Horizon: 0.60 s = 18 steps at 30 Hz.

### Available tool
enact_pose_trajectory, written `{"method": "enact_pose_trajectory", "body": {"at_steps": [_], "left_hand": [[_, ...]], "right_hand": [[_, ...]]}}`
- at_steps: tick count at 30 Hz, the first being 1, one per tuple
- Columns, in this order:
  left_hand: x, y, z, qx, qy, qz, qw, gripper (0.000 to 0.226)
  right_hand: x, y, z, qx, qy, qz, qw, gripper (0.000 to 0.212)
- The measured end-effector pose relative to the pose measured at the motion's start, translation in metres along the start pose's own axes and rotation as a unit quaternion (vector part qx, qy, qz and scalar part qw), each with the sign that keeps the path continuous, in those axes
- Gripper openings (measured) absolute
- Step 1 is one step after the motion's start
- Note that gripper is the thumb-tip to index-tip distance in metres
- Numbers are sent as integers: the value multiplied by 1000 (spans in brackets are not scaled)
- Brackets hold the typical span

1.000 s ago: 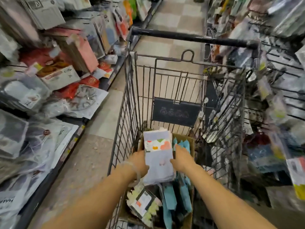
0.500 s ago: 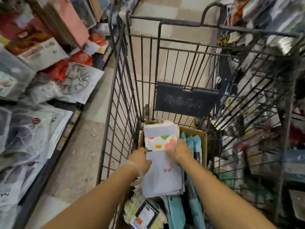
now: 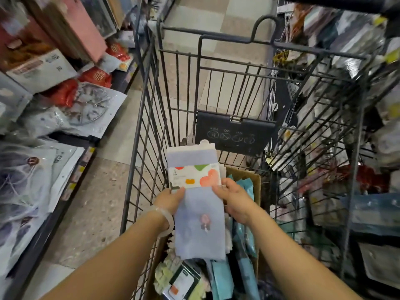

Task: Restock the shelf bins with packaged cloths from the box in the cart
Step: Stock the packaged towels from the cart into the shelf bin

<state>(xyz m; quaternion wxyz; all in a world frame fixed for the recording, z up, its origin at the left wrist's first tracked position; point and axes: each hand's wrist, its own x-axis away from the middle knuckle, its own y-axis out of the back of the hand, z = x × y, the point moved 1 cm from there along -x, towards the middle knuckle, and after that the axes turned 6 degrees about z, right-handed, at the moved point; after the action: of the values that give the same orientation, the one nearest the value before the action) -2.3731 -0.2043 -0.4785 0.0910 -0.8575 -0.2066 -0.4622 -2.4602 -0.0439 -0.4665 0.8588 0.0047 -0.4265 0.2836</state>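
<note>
A stack of pale lilac packaged cloths (image 3: pixel 198 224) with a white label band of coloured shapes is lifted above the cardboard box (image 3: pixel 244 176) inside the wire cart (image 3: pixel 151 118). My left hand (image 3: pixel 171 200), with a pale bangle on the wrist, grips the stack's left edge. My right hand (image 3: pixel 233 198) grips its right edge near the label. Below the stack, teal packaged cloths (image 3: pixel 244 234) and a green-and-white pack (image 3: pixel 184 280) lie in the box.
Shelf bins on the left hold bagged goods (image 3: pixel 71 113), red packs (image 3: pixel 95 76) and pink boxes (image 3: pixel 80 24). Hanging packaged items crowd the rack on the right (image 3: pixel 346 105). A dark sign plate (image 3: pixel 233 133) hangs on the cart's far wall. Tiled aisle floor runs between.
Both hands have raised the lilac stack higher out of the box, and the view has tilted closer to the cart.
</note>
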Motion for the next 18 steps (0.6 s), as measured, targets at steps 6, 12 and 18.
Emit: {"method": "enact_pose_trajectory", "body": {"at_steps": [6,12,18], "left_hand": [[20,0,2,38,11,-48,998,10],[8,6,10,47,29,-35,998,14],[-1,-1,11,-20,31,-94,995,38]], "right_hand": [[-23,18,-18,183,0,-203,962,18],[-45,15,-35,326,-35,-194,924,36],[-51,16,-38,340,-13,-212,916,41]]}}
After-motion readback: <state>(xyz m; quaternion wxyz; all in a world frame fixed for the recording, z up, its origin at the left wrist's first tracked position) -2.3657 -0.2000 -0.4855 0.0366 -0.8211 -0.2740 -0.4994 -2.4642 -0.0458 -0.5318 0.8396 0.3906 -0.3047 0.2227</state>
